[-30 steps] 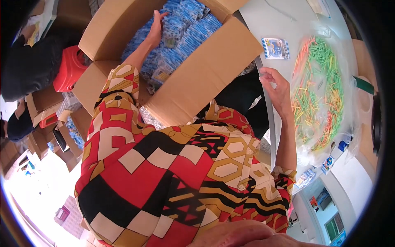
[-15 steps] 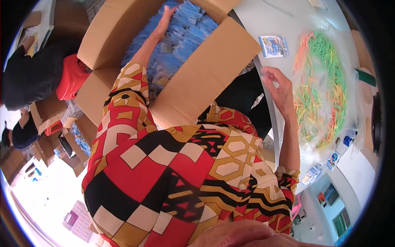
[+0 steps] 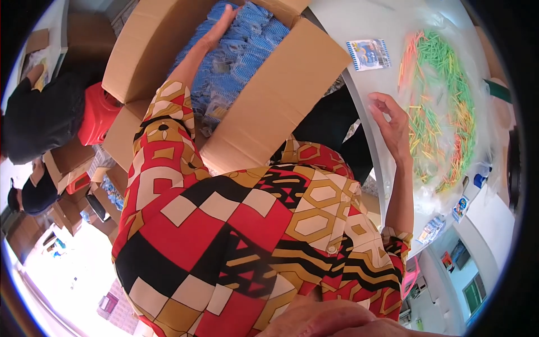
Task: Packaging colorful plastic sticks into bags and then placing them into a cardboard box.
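My left hand (image 3: pixel 224 23) reaches into a large cardboard box (image 3: pixel 281 92) and rests on a heap of blue-and-clear packets (image 3: pixel 247 53). Its thumb and a finger show spread apart, and nothing is visibly gripped; the rest of the fingers are partly hidden. Over the near edge of the pale table (image 3: pixel 359 84), my right hand (image 3: pixel 391 121) hangs with fingers loosely bent and the thumb apart, holding nothing. A single blue-and-white packet (image 3: pixel 368 54) lies flat on the table beyond it.
On the table, a clear plastic bag (image 3: pixel 441 121) holds many green, yellow and orange sticks. Small packets (image 3: pixel 431 229) lie farther along the table edge. At the left are a red plastic stool (image 3: pixel 96 115), a person in black (image 3: pixel 45 115) and more open cartons (image 3: pixel 70 157).
My right hand has shifted slightly right, farther over the table. My left hand stays on the packets in the box. The whole view has tilted a little.
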Tool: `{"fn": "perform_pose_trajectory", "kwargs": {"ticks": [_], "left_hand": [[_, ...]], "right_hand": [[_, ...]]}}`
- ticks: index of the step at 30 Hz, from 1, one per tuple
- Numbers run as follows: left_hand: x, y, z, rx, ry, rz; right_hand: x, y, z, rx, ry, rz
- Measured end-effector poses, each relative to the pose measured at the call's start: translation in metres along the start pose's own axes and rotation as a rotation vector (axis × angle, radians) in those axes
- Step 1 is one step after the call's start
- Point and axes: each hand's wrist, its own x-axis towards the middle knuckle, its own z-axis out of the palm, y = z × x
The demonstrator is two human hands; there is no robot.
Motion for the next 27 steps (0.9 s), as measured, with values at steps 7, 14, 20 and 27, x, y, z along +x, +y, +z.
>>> {"fn": "perform_pose_trajectory", "kwargs": {"ticks": [7,14,20,27], "left_hand": [[-0.022,-0.001,-0.014,-0.118,-0.046,-0.141],[0.032,0.022,0.106,0.676,0.131,-0.345],[0.152,0.0,0.212,0.637,-0.359,-0.249],[0.135,0.009,0.229,0.662,-0.536,-0.228]], "right_hand": [[-0.012,0.004,-0.017,0.012,0.076,0.023],[-0.073,0.05,-0.056,0.04,0.265,0.12],[-0.083,0.062,-0.084,0.016,0.404,-0.099],[-0.251,0.157,-0.153,-0.148,1.049,0.147]]}}
